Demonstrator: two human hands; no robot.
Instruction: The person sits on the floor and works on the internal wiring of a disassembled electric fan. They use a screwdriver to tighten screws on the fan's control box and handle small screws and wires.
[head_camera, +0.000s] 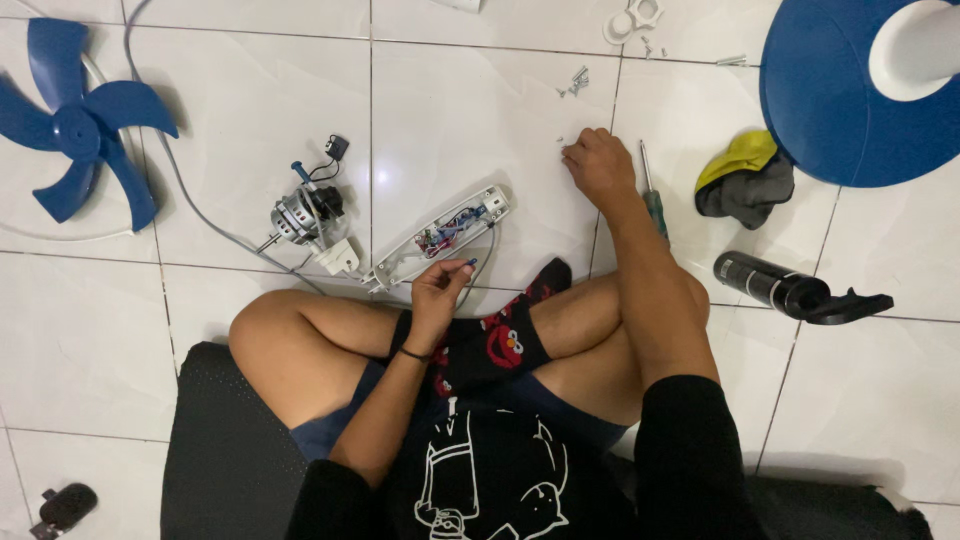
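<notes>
Down on the tiles, my left hand (437, 290) pinches a small blue-tipped part (470, 263) between thumb and fingertips, just below the opened white switch housing (440, 235) with its wires showing. Left of that grip lies the motor (308, 215), farther left the blue fan blade (85, 120). My right hand (598, 165) rests fingers-curled on the floor near loose screws (577, 80), whether gripping anything I cannot tell; a screwdriver (653, 195) lies just to its right.

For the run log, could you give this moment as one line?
left hand: pinches small blue part by white switch housing | right hand: on floor at tiny screws | screwdriver: lying beside it
</notes>
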